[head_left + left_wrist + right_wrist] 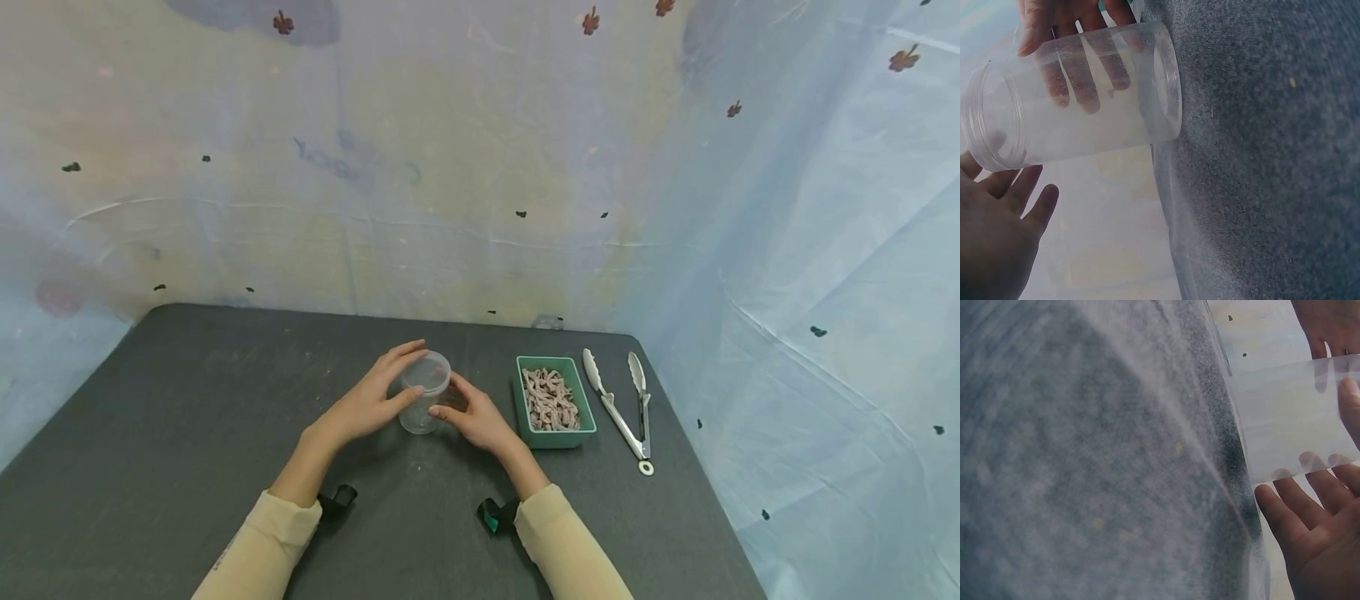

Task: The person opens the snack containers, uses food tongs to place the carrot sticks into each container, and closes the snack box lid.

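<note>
Pale sheets hang round a dark table that fills the bottom of the frame. Just below the middle, between a left hand and a right hand, is a clear jar.

To me, the step now is getting a good hold of the jar with both hands. The left one has its thumb and fingers bent round the upper end. The right one grips the side, lower down. I think the next move calls for a steady hold and a light squeeze.

The jar is upright. Its long way runs up and down, top end up, flat end down by the table. I can't tell if the top is covered.

Over on the right sits a green tub of strips. Past it lie tongs, spread wide, ring end toward the bottom of the frame.
</note>
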`<state>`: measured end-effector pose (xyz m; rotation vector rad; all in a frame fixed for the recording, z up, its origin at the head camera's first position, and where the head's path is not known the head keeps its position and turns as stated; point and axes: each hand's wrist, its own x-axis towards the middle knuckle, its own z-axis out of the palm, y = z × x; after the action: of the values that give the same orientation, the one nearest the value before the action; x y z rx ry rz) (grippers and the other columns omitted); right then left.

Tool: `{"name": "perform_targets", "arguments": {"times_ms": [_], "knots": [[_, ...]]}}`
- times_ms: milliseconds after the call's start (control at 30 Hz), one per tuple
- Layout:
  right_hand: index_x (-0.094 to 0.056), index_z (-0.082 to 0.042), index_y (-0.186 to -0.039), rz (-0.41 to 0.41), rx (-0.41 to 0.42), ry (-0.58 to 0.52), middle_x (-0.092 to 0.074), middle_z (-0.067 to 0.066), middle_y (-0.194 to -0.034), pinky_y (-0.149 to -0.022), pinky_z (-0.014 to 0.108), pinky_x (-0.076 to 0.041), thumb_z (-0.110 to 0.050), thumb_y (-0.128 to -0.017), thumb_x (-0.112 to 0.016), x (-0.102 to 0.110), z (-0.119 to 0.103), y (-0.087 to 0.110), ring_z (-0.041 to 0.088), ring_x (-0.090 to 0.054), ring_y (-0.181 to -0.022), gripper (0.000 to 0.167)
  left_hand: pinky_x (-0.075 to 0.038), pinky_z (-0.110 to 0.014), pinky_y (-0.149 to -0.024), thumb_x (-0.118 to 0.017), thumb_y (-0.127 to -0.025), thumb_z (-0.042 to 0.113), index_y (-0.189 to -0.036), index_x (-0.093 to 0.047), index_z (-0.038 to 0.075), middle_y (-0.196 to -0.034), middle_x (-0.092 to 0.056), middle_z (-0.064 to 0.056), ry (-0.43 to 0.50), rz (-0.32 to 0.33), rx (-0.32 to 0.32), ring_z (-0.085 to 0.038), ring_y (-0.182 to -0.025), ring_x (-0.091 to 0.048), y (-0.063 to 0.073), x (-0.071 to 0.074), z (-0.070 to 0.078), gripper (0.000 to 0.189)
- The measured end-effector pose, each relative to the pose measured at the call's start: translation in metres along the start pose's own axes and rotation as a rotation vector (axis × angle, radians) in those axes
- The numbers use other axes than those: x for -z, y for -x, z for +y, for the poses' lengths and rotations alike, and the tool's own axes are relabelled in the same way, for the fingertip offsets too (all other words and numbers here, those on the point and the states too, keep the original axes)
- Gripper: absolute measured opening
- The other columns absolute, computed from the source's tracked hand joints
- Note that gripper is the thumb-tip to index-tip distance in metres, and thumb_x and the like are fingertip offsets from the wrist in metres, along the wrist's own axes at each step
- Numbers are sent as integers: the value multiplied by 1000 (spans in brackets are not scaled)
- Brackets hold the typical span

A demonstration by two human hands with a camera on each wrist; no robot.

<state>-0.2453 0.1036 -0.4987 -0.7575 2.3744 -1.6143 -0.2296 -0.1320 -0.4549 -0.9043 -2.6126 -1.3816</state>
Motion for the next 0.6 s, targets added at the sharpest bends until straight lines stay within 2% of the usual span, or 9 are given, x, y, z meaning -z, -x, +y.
{"name": "perform_targets", "arguments": {"times_ms": [133,300,600], "knots": [[-35,-17,-163,-10,5,0,-53,9,-153,-109,38,-49,-25,-103,-70,1,2,0,25,-53,-140,70,-27,-72,-115,-58,-109,26,-163,-36,11,-170,-22,-13,23,-19,-4,-40,-157,-18,1,0,0,60],[-34,-16,-164,-20,12,-18,-52,10,-154,-109,39,-50,-24,-103,-69,1,4,0,25,-53,-140,71,-31,-69,-115,-60,-108,26,-161,-38,10,-168,-28,-14,22,-9,-4,-38,-155,-23,1,1,1,59],[-37,-18,-162,-8,8,-28,-55,10,-151,-107,41,-51,-22,-103,-69,0,3,0,25,-56,-136,68,-40,-66,-109,-72,-102,28,-154,-49,9,-158,-40,-14,-60,85,2,-39,-147,-35,0,-2,2,60]]}}
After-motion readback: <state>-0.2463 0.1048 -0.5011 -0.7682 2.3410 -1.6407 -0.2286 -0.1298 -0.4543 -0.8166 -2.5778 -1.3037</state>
